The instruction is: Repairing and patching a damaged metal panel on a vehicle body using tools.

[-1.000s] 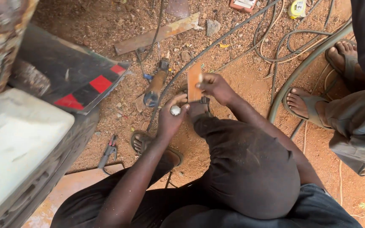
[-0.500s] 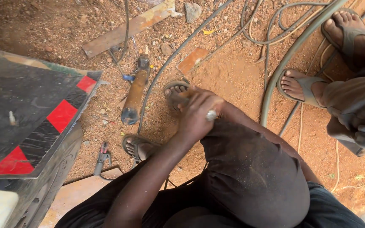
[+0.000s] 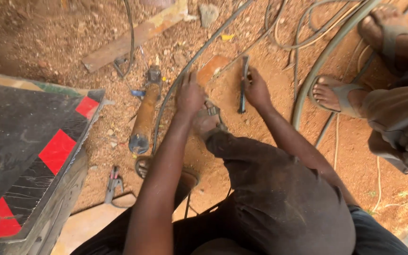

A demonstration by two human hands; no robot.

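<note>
My right hand (image 3: 257, 89) reaches down to the red dirt and grips a dark, flat, wrench-like tool (image 3: 243, 87) that stands almost upright in the view. Just left of it, my left hand (image 3: 190, 96) rests back up above my sandalled foot (image 3: 208, 122). Its fingers point toward a grey cable (image 3: 185, 71) and a flat orange piece (image 3: 213, 67). What lies under its fingers is hidden. A dust-covered angle grinder (image 3: 143, 118) lies on the ground left of the left hand.
A black panel with red squares (image 3: 34, 151) fills the left side. Pliers (image 3: 113, 182) lie near its corner, and a wooden plank (image 3: 133, 38) lies farther out. Another person's sandalled feet (image 3: 331, 94) stand at the right, beside a thick hose (image 3: 315, 71) and loose cables.
My hands were together over my knee, the left holding a small silver part. Now both have reached out to the ground, and the right has taken hold of the dark tool.
</note>
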